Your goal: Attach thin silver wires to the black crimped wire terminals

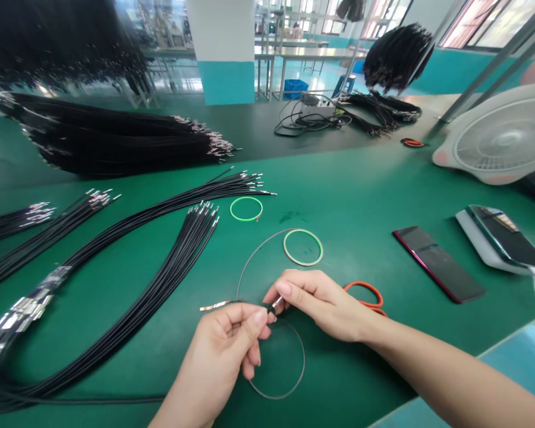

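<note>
My left hand is closed in a pinch on the end of a black cable. Against it, my right hand pinches the silvery metal tip of that end, partly hidden by the fingers. A thin grey wire loops below and behind both hands. It curves up toward a pale green ring lying just beyond my right hand. Beside my left knuckles lies a shiny copper-coloured strip. Orange handle loops show from under my right wrist; the rest of that tool is hidden.
Long bundles of black cables with metal tips lie on the left of the green table. A second green ring lies farther back. On the right are a phone, a white device and a white fan.
</note>
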The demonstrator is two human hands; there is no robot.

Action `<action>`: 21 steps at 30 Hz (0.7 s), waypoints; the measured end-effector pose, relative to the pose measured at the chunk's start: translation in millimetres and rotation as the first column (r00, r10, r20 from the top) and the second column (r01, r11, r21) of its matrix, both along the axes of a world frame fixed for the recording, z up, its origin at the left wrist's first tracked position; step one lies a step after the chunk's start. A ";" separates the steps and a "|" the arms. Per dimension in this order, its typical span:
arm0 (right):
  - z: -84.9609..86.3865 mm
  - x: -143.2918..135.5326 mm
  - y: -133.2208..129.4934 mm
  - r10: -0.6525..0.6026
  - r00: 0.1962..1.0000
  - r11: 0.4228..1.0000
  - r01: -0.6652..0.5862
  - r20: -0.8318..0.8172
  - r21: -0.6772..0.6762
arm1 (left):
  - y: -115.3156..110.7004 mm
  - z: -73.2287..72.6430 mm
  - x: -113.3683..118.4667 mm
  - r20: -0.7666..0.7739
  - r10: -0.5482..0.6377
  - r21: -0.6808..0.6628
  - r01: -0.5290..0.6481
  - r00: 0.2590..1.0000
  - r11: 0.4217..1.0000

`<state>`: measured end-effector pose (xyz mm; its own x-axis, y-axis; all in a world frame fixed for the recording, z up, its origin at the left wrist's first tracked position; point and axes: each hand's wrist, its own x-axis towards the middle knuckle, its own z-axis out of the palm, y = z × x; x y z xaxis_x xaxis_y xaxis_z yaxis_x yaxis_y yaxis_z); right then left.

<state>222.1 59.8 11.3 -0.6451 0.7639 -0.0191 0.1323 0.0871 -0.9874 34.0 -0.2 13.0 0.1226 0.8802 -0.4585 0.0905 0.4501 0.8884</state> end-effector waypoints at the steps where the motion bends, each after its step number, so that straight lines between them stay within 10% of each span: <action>1: 1.0 0.1 -0.3 -0.006 1.000 1.000 0.006 0.010 0.017 | -0.2 -0.1 0.1 -0.002 0.000 0.003 0.000 1.000 1.000; 16: -3.5 -4.9 -5.3 -0.034 0.994 0.924 -0.007 0.103 0.382 | -0.6 -0.4 3.9 -0.011 0.023 0.022 -0.022 1.000 0.999; 21: -3.1 -0.5 2.5 0.050 0.996 0.955 -0.071 0.077 0.289 | 1.5 -3.9 0.7 -0.017 -0.007 0.013 0.007 1.000 1.000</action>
